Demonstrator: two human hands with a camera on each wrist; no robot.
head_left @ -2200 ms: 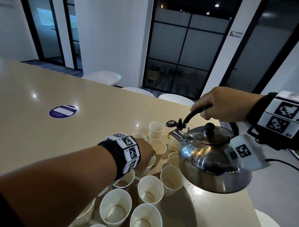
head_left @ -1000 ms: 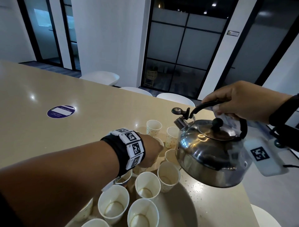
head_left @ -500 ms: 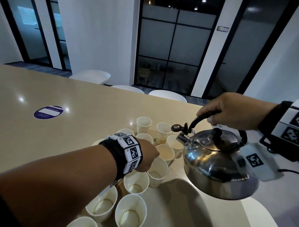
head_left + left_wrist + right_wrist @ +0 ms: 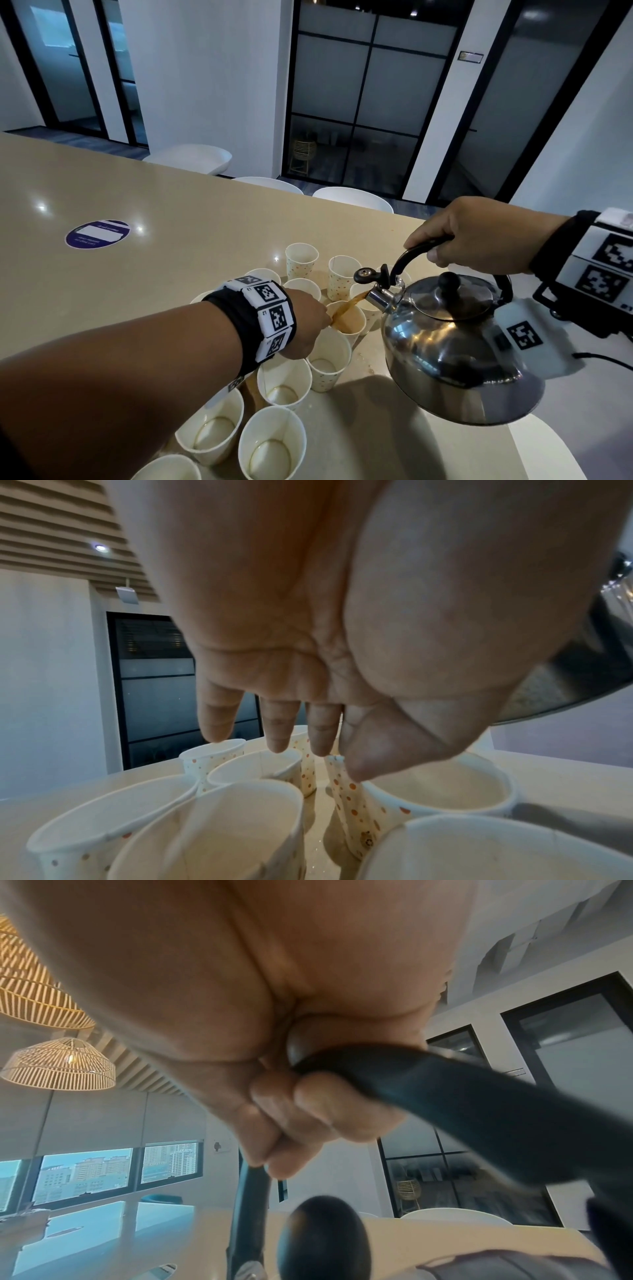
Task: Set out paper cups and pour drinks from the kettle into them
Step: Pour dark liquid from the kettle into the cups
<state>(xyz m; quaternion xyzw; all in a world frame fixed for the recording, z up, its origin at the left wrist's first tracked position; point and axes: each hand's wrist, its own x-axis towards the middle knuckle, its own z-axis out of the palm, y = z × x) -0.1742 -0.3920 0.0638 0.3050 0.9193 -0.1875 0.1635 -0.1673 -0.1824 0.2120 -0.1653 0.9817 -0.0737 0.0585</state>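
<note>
Right hand [image 4: 476, 236]: fingers [image 4: 329, 1110] curled tight round the black curved handle [image 4: 411, 255] of the steel kettle, thumb on top, wrist raised. Left hand [image 4: 308, 325]: arm stretched forward, fingers [image 4: 277, 726] pointing down, thumb and forefinger pinching the rim of a white paper cup [image 4: 347, 320].

The steel kettle [image 4: 455, 346], black-handled, hung tilted above the surface [image 4: 137, 274], its spout [image 4: 376, 297] sending a brown stream [image 4: 346, 306] into one dotted paper cup [image 4: 347, 323]. Around that cup stood upright cups [image 4: 274, 443], clustered closely, several showing liquid inside.
</note>
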